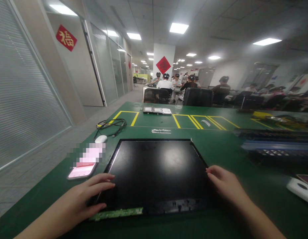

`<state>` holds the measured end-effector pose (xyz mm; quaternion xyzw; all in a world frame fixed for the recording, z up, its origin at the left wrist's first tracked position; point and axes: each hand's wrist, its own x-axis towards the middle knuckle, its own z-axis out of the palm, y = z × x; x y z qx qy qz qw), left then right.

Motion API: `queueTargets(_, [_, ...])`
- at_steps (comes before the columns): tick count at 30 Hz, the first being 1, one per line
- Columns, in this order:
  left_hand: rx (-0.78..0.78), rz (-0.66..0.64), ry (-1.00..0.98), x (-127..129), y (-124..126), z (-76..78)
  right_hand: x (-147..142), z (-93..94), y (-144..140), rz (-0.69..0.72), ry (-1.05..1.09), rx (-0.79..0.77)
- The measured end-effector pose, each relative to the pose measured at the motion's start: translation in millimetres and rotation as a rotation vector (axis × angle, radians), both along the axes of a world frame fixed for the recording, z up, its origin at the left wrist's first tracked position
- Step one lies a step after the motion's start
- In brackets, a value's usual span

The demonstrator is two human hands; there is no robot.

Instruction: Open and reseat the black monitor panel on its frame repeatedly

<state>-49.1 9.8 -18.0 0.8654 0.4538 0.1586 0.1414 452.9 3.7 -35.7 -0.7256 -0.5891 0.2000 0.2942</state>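
A black flat display panel (157, 171) lies face up on the green table (218, 146) in front of me. A narrow green circuit strip (116, 214) shows along its near left edge. My left hand (86, 196) rests flat on the panel's near left corner, fingers spread. At the panel's right edge lies my right hand (225, 186), fingers touching the panel's edge. Neither hand grips anything.
A phone (82, 171) lies left of the panel, with a white mouse (101, 138) and a black cable (111, 126) beyond. Small devices (157, 110) sit at the far edge. Dark trays (275, 144) and a white object (300, 189) lie right. Several people sit at tables behind.
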Motion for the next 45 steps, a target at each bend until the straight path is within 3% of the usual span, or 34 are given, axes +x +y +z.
queueTargets(10, [0.033, 0.040, 0.029, 3.5, 0.7, 1.0, 0.5, 2.0, -1.1, 0.005, -0.006, -0.019])
queueTargets(18, [0.142, 0.258, 0.027, 5.2, 6.9, -2.0, 8.5, -0.1, 1.4, -0.056, 0.093, 0.019])
queueTargets(21, [0.126, 0.302, 0.032, 1.0, 9.1, -9.8, 11.2, -4.8, 2.0, -0.087, 0.136, 0.006])
queueTargets(27, [0.094, 0.226, 0.004, -4.3, 10.1, -20.4, 13.8, -9.6, 3.4, -0.129, 0.054, 0.035])
queueTargets(33, [-0.036, 0.344, -0.042, -4.2, 10.0, -19.3, 10.5, -10.6, 5.7, -0.073, -0.021, 0.047])
queueTargets(38, [-0.201, 0.541, -0.238, -0.8, 10.4, -13.6, 7.9, -10.3, 5.1, -0.067, 0.001, 0.028])
queueTargets(45, [-0.359, 0.780, -0.902, 23.0, 10.1, 5.1, 6.7, -11.0, 3.1, -0.070, 0.028, 0.002])
